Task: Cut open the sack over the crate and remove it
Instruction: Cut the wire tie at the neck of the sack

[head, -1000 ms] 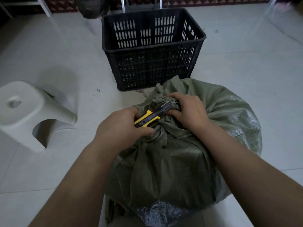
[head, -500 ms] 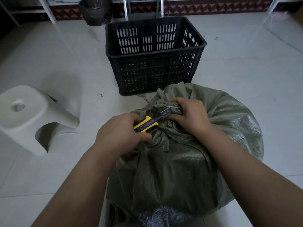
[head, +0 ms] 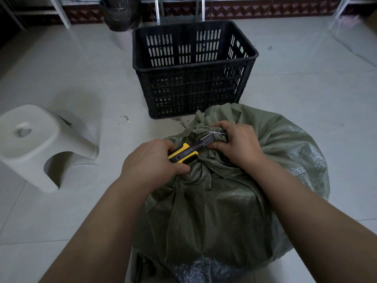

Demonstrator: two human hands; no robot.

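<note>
A full green woven sack (head: 224,201) stands on the floor in front of me, its neck bunched and bound with a pale tie (head: 215,133). My left hand (head: 151,162) grips a yellow and black utility knife (head: 187,152), whose blade tip lies at the tie. My right hand (head: 238,146) grips the bunched neck of the sack just right of the blade. Beyond the sack stands an empty black slatted plastic crate (head: 193,86).
A white plastic stool (head: 40,144) stands on the pale tiled floor to the left. A dark bin (head: 120,13) and metal frame legs (head: 159,11) stand by the far wall behind the crate. Small debris (head: 125,118) lies on the floor near the crate.
My view has tilted up a little, so the crate and sack sit lower in frame. Both hands stay at the sack's neck with the knife; the blade has edged closer to the tie.
</note>
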